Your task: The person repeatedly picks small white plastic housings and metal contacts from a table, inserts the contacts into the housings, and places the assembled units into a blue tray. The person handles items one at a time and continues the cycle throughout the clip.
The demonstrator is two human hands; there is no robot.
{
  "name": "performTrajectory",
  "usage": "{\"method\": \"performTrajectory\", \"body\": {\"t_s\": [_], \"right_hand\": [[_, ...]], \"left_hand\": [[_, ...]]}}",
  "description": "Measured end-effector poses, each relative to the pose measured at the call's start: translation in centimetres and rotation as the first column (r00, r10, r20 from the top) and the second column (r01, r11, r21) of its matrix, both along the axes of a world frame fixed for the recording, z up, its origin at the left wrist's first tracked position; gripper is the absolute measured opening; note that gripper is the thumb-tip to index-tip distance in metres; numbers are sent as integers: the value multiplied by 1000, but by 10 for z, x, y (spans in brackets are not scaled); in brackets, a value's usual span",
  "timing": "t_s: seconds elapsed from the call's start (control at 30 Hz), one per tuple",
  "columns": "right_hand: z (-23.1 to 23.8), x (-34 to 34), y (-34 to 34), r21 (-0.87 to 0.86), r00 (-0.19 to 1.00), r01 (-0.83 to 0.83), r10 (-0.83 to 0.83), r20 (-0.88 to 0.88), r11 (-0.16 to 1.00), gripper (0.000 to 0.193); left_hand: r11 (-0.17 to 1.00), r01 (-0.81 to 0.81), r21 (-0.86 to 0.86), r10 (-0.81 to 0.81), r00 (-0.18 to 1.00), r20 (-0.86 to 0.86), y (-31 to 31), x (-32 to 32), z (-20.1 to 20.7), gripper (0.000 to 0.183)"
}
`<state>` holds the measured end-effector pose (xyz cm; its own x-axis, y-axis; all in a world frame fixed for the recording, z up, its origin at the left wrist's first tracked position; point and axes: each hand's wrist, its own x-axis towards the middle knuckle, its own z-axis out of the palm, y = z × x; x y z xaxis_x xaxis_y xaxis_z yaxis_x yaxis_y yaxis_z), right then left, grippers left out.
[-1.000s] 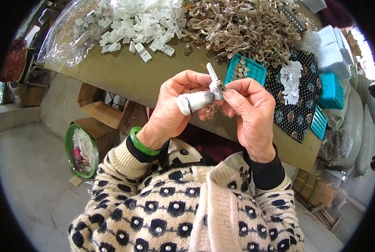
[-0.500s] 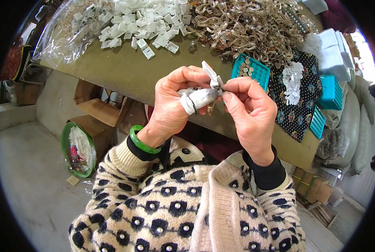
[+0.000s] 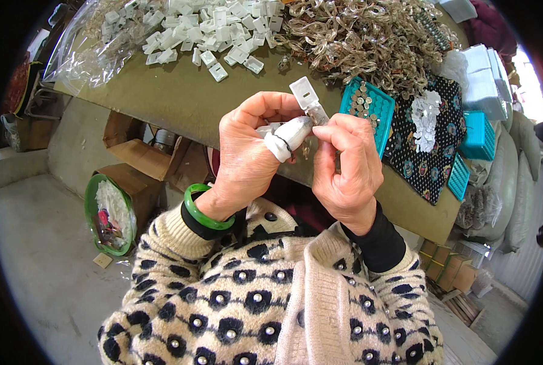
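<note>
My left hand (image 3: 244,137), with a green bangle at the wrist, is closed around a small white plastic case (image 3: 304,92). The case sticks up past the fingertips, its flat slotted face showing and a clear-looking part below it. White wrapping (image 3: 283,140) with a dark band covers my left thumb, which presses against the lower end. My right hand (image 3: 349,161) pinches at that same end from the right, fingers bent. What lies between its fingertips is hidden. Just beyond the right hand is a teal tray (image 3: 383,112) with small round metal discs (image 3: 362,100) that look like button cells.
A heap of white plastic cases (image 3: 217,27) lies at the back of the table (image 3: 180,100), beside a large pile of bundled clear wires (image 3: 369,42). White flat pieces (image 3: 426,118) rest on a patterned black cloth (image 3: 405,161). A green basket (image 3: 89,204) stands on the floor, left.
The white case has turned in my left hand, so its flat slotted face now shows. My right hand has shifted slightly left and its fingers have curled more.
</note>
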<state>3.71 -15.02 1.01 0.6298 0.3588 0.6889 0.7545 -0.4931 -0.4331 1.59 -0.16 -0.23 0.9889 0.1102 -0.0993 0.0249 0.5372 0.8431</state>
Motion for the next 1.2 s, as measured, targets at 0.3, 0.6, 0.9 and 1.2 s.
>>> {"method": "performTrajectory", "body": {"t_s": [0.3, 0.6, 0.9, 1.2], "right_hand": [[-6, 11, 0, -27, 992, -23, 26, 124, 999, 28], [-4, 5, -3, 161, 990, 20, 3, -143, 987, 14], [-3, -16, -4, 500, 741, 172, 223, -634, 849, 11], [3, -20, -4, 660, 362, 371, 552, -751, 654, 14]], "left_hand": [[702, -419, 575, 184, 888, 422, -12, 5, -5, 17], [901, 113, -420, -187, 973, -139, 1, 2, 1, 20], [900, 132, -415, -212, 965, -152, -2, -1, 1, 26], [891, 123, -437, -174, 982, -79, 2, -8, 5, 25]]}}
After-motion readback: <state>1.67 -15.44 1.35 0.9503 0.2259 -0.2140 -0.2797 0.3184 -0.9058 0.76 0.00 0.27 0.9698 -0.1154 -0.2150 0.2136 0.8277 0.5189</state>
